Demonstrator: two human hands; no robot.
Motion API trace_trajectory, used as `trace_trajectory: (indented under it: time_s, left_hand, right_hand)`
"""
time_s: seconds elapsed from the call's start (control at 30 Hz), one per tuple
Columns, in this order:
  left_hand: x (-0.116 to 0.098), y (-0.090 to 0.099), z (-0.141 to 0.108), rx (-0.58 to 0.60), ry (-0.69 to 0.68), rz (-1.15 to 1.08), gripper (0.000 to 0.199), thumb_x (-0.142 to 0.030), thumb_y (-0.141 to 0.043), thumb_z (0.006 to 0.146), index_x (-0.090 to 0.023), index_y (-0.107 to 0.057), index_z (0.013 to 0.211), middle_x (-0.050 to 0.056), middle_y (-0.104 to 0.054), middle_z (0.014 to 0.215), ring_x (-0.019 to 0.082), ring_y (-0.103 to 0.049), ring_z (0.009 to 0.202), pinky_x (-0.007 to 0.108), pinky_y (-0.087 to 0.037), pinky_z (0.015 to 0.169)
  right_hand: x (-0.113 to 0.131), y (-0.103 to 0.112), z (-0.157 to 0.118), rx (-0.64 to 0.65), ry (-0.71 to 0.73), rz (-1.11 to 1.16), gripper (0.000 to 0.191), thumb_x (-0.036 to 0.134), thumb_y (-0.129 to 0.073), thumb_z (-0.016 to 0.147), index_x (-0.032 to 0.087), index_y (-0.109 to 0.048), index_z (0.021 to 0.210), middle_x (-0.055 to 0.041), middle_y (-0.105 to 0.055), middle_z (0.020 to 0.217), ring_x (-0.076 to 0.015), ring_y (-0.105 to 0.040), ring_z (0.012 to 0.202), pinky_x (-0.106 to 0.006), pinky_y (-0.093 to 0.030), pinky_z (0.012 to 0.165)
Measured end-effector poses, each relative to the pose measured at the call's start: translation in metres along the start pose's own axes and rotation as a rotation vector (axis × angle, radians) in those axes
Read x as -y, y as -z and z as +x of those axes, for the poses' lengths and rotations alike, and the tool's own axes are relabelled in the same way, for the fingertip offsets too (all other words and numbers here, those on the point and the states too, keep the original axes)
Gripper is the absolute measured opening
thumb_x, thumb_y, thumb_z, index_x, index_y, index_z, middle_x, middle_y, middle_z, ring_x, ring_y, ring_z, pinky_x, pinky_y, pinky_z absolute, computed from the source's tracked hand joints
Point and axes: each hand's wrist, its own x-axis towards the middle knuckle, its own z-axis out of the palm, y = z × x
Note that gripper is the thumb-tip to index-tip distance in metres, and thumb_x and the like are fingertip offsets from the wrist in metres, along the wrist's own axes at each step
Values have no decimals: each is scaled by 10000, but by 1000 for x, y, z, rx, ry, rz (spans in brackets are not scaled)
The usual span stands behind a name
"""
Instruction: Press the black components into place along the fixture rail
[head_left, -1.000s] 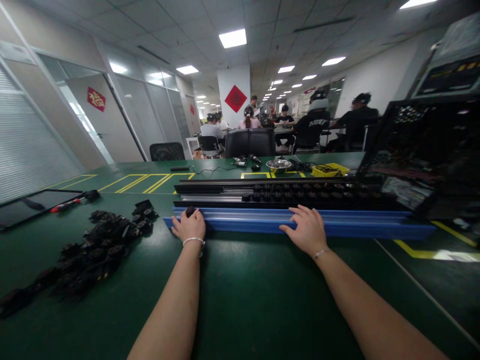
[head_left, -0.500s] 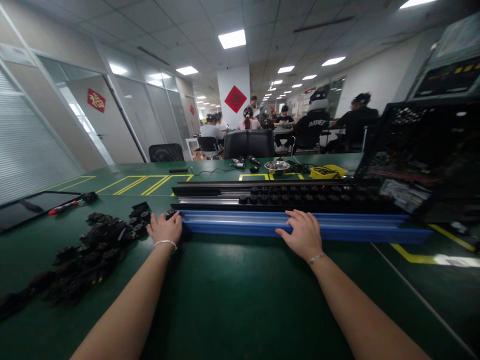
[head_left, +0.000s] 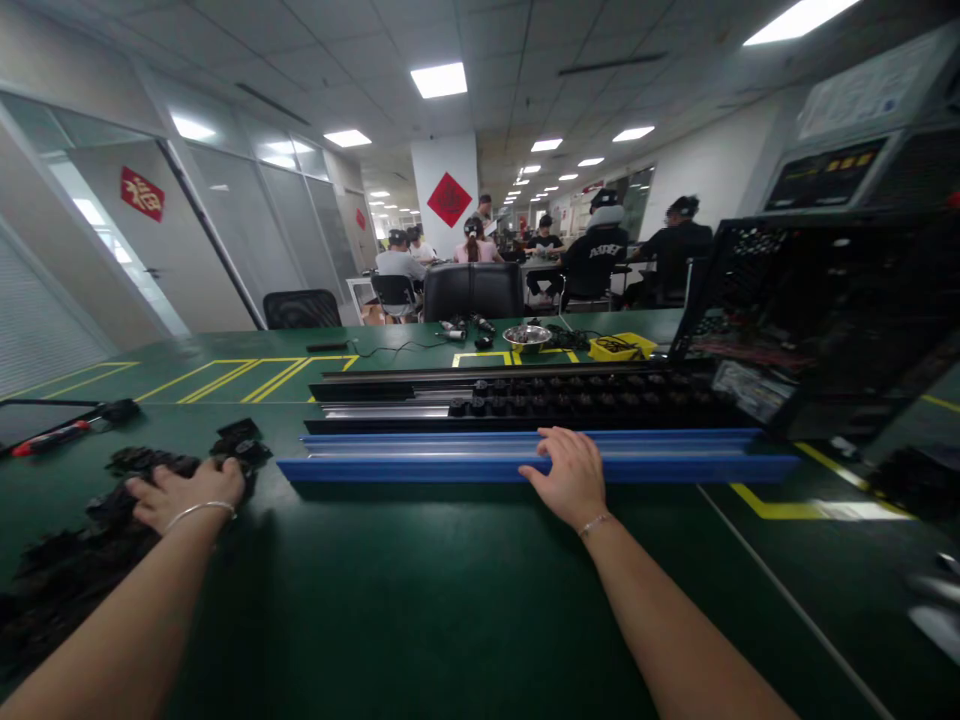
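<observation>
My left hand [head_left: 191,492] is over a pile of small black parts [head_left: 82,555] on the left, its fingers spread and touching the top of the heap. What lies under the fingertips is hidden. My right hand [head_left: 568,475] grips a long blue channel rail [head_left: 405,470], thumb against its near wall and fingers over the upper edge. A silvery strip runs along inside the channel. Right behind it lie black rails [head_left: 375,425]; a row of small black parts [head_left: 570,398] sits in them, from the middle to the right.
A red-handled tool [head_left: 52,438] lies at the far left. Behind the rails are a metal bowl [head_left: 526,338], a yellow tray [head_left: 621,346] and cables. An opened black case [head_left: 817,320] stands on the right. Several people sit at tables beyond.
My left hand has left the blue rail's left end and moved left onto the pile of black parts. The right hand stays on the rail. The view has shifted to the right.
</observation>
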Motion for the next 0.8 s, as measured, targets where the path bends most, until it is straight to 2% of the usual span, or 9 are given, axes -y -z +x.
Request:
trace_trajectory:
  time_s: [0.07,0.13,0.17,0.23,0.33,0.4,0.5,0.63,0.8]
  left_hand:
    - [-2,4,5,-45,68,-13,585,-509,-398,740,-157,-521,1190,174,-147,1480,431,-57,1324,604,-305,905]
    - [-19,13,5,-43,18,-36,605,-497,-380,759,-107,-506,1204,218,-122,1471,441,-74,1318,595,-293,928]
    - [-33,19,3,-48,-65,-45,578,-479,-360,778,-108,-521,1190,213,-193,1455,439,-126,1310,584,-294,938]
    - [-72,28,-5,37,-418,-1,528,-401,-337,806,-80,-525,1181,216,-378,1366,402,-290,1258,557,-314,943]
    - [-139,25,-29,184,-785,-20,445,-359,-353,821,-151,-568,1149,82,-554,1244,208,-473,1157,297,-341,988]
    - [-180,13,-50,273,-957,-17,426,-383,-413,799,-223,-568,1163,14,-572,1232,155,-494,1137,217,-341,969]
    - [-225,-8,-77,422,-1075,37,398,-417,-537,712,-265,-637,1066,19,-660,1085,185,-600,974,230,-436,829]
    - [-254,-19,-92,526,-1142,71,359,-413,-626,624,-277,-685,951,22,-704,916,203,-632,863,242,-450,738]
    - [-258,-19,-89,535,-1191,94,298,-409,-605,646,-284,-694,902,33,-699,895,215,-630,855,256,-443,712]
  right_hand:
    - [2,1,0,-3,-1,31,190,371,-639,683,225,-573,786,-47,-631,1074,-239,-500,1065,-434,-282,948]
    - [3,2,0,0,-1,51,160,354,-638,689,231,-580,771,-37,-636,1059,-233,-504,1054,-430,-282,943]
    - [3,2,0,5,-1,58,149,348,-639,690,232,-583,765,-35,-635,1062,-229,-504,1053,-426,-283,942]
    - [4,2,0,3,-5,70,136,343,-639,690,232,-587,746,-37,-632,1065,-228,-501,1051,-426,-284,941]
    - [4,2,0,11,-15,82,127,343,-630,695,229,-593,738,-47,-629,1072,-238,-496,1052,-436,-281,941]
    - [4,4,0,24,-20,83,111,324,-624,695,230,-597,748,-40,-629,1073,-232,-490,1058,-430,-269,953]
    - [5,8,-1,51,1,83,174,276,-597,704,233,-601,873,-31,-607,1117,-210,-481,1070,-406,-250,974]
    - [6,10,-1,108,47,90,297,281,-567,730,227,-567,1022,-46,-579,1153,-201,-482,1061,-389,-251,977]
    - [10,10,-1,124,48,60,278,274,-566,745,243,-565,1021,-52,-581,1088,-213,-468,1037,-393,-267,953]
